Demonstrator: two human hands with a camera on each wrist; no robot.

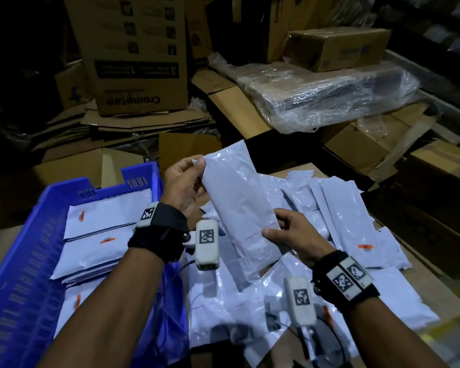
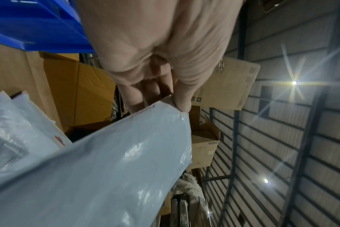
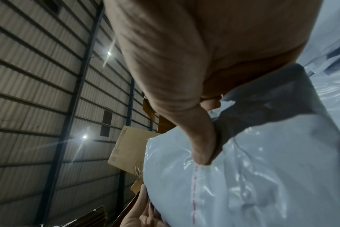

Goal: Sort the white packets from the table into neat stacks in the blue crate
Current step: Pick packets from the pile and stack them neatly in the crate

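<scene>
**One white packet lifted between both hands, crate half filled**

The person holds a single white packet (image 1: 239, 205) above the pile, tilted so its long axis runs from about 11 o'clock down to 5 o'clock. The left hand (image 1: 183, 184) pinches the top corner between thumb and fingers; the right hand (image 1: 287, 229) pinches the lower edge, thumb on top near a faint dotted red line. From the left wrist view the thumb tip pins the corner of the packet (image 2: 111, 161), and the right wrist view shows the thumb pressed into its glossy film (image 3: 243, 176).

It looks light, soft and thin: the plastic dimples under the thumb and bows between the two grips. The film is shiny, so I would judge it slippery; edge and corner pinches like these seem the sensible hold, with a flat palm underneath when lowering it.

The blue crate (image 1: 24, 248) sits at 9 o'clock of the hands, holding stacked packets (image 1: 101, 235) with small orange marks I cannot read. The loose pile of packets (image 1: 343, 235) spreads on the cardboard-topped table (image 1: 436, 288) from 3 to 6 o'clock.

At 11 o'clock stands an upside-down cardboard carton (image 1: 133, 62) printed "Crompton" and a large "3". A shrink-wrapped bundle (image 1: 329, 94) lies at 1 o'clock; its print is too blurred to read.
</scene>
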